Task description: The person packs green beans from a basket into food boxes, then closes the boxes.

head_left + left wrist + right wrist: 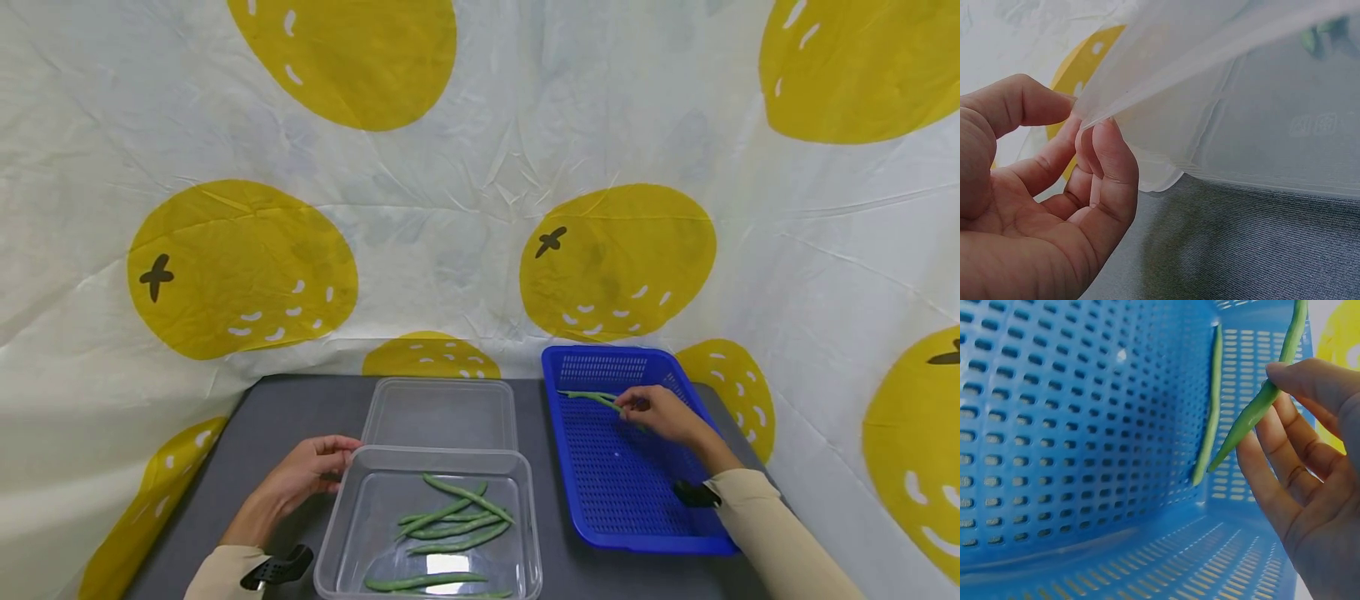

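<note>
In the head view my right hand is over the far part of a blue perforated basket. Its thumb and fingertips pinch a green bean, which slants down in the right wrist view. Another green bean lies in the basket beside it. On the left, my left hand is at the far left corner of a clear plastic container, thumb and fingers pinching its rim in the left wrist view. Several green beans lie inside the container, some crossed, others near its front wall.
A clear flat lid lies on the dark grey table just behind the container. The basket stands to the right of both, with a strip of table between. A white cloth with yellow fruit prints hangs behind and at the sides.
</note>
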